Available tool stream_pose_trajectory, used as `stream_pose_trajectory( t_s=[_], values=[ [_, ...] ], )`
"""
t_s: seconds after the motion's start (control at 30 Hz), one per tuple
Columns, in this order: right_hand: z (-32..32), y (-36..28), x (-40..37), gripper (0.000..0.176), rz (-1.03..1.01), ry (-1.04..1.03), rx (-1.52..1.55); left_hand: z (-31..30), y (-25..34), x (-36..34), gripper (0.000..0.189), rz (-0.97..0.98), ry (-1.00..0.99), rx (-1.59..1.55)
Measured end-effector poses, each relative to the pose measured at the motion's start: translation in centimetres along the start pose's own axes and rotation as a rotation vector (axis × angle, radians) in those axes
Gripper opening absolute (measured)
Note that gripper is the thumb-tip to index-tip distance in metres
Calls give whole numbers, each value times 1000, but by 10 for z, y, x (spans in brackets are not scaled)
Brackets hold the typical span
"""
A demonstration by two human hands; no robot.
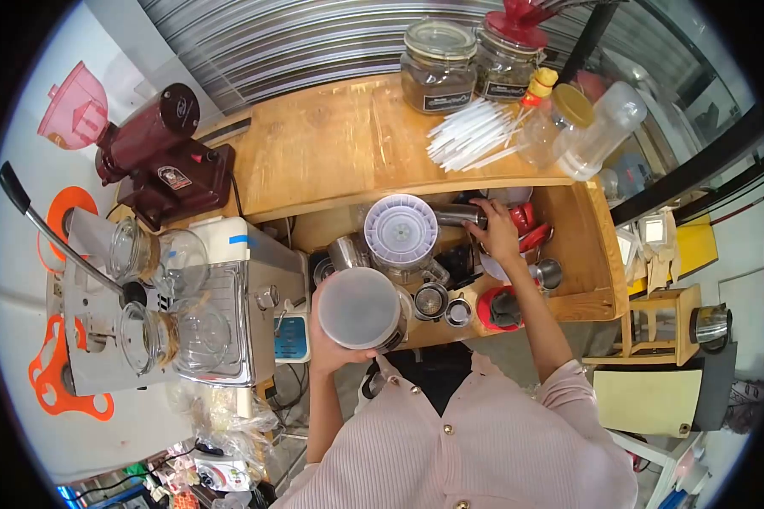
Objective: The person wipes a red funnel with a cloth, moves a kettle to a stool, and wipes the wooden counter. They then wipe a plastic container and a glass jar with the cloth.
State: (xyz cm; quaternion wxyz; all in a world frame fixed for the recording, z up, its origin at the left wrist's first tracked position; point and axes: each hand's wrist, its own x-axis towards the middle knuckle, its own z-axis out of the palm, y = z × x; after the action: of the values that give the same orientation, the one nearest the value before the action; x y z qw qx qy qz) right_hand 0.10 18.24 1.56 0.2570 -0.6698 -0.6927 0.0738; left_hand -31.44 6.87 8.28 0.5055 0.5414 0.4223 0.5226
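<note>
My left hand is wrapped round a round container with a cloudy, translucent lid, held in front of my chest. My right hand reaches into the shelf below the counter, its fingers closed on the end of a dark metal cylinder lying sideways; its exact kind I cannot make out. Between the hands stands a clear jug with a ribbed white lid. Left of it is a steel cup. Nearer me are two small metal vessels and a red cup with something dark in it.
A maroon coffee grinder stands on the left, near several glass vessels on a steel-topped machine. On the wooden counter are wrapped white straws and lidded glass jars. A small steel pitcher is by my right forearm.
</note>
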Motion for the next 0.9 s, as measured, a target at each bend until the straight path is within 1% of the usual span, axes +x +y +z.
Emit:
stream_pose_trajectory(
  t_s=[0.1, 0.2, 0.23, 0.33, 0.37, 0.47, 0.5, 0.6, 0.7, 0.8, 0.9],
  values=[
    [4, 4, -3, 44, -17, 21, 0, 0, -5, -2, 112, -22, 14, -26],
    [1, 1, -9, 46, 89, -8, 53, -2, -13, -6, 111, -67, 32, -4],
    [3, 3, -12, 47, 91, 6, 58, -2, -16, -6, 110, -82, 31, 10],
    [2, 2, -20, 47, 97, -38, -10, 0, -24, -4, 110, -65, 44, 56],
    [6, 7, -22, 45, 44, -23, -4, -2, -32, -4, 111, -58, 43, 98],
    [14, 13, -29, 44, 11, -1, -13, -5, -44, -5, 112, -139, 3, 123],
    [13, 11, -30, 42, 2, -9, -37, -2, -43, -5, 112, -155, 8, 89],
    [11, 11, -31, 40, -46, -34, -59, 3, -39, -2, 112, -152, -36, 118],
    [11, 12, -27, 40, -67, -104, -94, 5, -39, -1, 111, -141, -58, 112],
    [5, 16, -24, 44, -86, -191, -15, 7, -36, -2, 109, -110, -52, 111],
    [1, 26, -22, 47, -135, -285, 69, 9, -29, -3, 108, -128, -49, 93]
  ],
)
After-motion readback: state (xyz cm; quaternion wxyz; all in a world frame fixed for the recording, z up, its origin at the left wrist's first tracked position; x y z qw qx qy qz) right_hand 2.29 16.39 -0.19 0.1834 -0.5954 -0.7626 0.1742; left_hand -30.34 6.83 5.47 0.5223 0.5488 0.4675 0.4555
